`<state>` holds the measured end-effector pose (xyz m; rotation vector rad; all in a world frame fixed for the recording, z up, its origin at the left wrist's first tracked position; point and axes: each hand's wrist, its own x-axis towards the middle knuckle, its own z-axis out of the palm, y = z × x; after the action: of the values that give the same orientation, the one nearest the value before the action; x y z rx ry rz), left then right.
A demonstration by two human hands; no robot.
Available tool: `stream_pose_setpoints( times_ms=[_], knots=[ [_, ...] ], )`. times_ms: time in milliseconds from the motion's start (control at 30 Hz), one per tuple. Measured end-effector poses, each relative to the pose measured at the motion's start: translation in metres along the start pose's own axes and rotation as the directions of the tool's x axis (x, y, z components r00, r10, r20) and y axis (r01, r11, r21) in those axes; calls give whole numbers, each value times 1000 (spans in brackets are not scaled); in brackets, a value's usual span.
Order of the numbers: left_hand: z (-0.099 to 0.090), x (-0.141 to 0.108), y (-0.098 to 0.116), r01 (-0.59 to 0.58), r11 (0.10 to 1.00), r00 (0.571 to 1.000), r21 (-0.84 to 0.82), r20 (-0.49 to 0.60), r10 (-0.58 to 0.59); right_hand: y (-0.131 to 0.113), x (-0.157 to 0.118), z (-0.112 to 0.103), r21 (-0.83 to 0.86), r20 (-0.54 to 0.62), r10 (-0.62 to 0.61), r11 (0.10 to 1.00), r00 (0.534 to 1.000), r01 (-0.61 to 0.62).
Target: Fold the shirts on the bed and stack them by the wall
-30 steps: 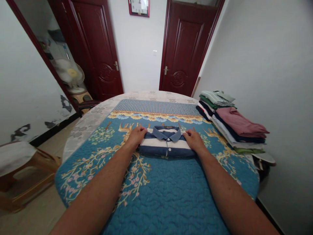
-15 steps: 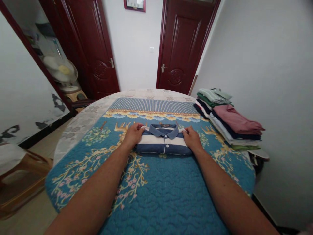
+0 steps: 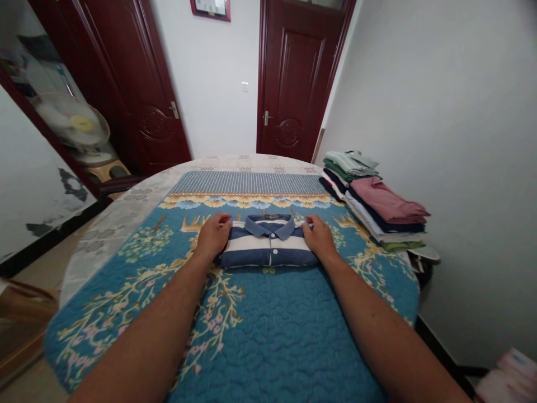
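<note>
A folded polo shirt [image 3: 271,246] with blue and white stripes and a blue collar lies on the teal quilted cover [image 3: 285,324]. Its collar faces up at the far side, and two buttons show. My left hand [image 3: 215,235] is at the shirt's left shoulder edge, fingers curled and drawn together against the cloth. At the right shoulder edge, my right hand [image 3: 319,235] has its thumb and fingers bent in a pinch by the fabric. Whether cloth is still between the fingertips of either hand is hard to make out.
Folded clothes [image 3: 388,204] are stacked in two piles at the table's right side, by the wall. A patterned tablecloth [image 3: 96,235] shows around the cover. A fan [image 3: 78,123] and a wooden stool [image 3: 25,313] stand off to the left.
The view has turned to the right, so everything appears further left. The white shoulder corners pinched up before now lie flatter, and the fingers have loosened a little.
</note>
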<state>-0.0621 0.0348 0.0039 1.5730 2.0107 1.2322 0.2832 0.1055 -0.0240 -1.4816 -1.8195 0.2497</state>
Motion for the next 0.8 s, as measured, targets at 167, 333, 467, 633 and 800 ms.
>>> stream_pose_setpoints(
  times_ms=[167,333,467,633,800],
  knots=[
    [-9,9,23,-212,976,968,41,145,204,-12,14,-16,73,-51,-210,974,976,214],
    [-2,25,38,-225,973,857,49,486,174,-26,29,-17,159,198,-233,966,952,203],
    [1,29,33,-179,984,789,-17,595,154,-28,28,-7,173,379,-159,980,912,99],
    [7,28,26,-129,990,814,-59,564,140,-22,26,4,279,372,-125,960,920,18],
    [18,26,31,-115,993,858,25,507,87,-18,26,13,293,331,-47,955,943,-55]
  ],
)
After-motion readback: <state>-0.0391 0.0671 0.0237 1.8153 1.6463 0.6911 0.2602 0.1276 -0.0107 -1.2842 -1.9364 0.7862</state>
